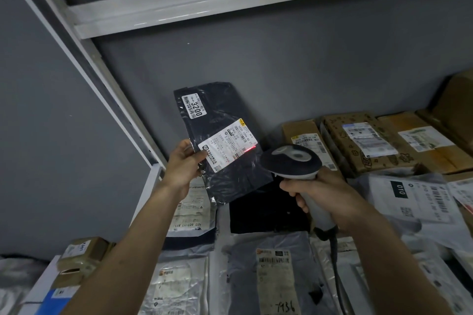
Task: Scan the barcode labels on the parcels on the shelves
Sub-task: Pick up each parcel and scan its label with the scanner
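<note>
My left hand (183, 165) holds a flat black plastic parcel (230, 176) up above the shelf, gripping its left edge. A white shipping label (229, 144) sits on the parcel's face, and a red scan line glows on the label's barcode at its right end. A smaller sticker (193, 106) reading 3200 is near the parcel's top. My right hand (325, 195) grips the handle of a white and black barcode scanner (291, 160), whose head points at the label from the right. The scanner's cable hangs down from the handle.
Several cardboard boxes (363, 140) with labels stand at the back right of the shelf. Grey and white poly-bag parcels (273, 279) lie flat across the front. A white shelf beam (204, 5) runs overhead, and a white upright (107, 89) slants at the left.
</note>
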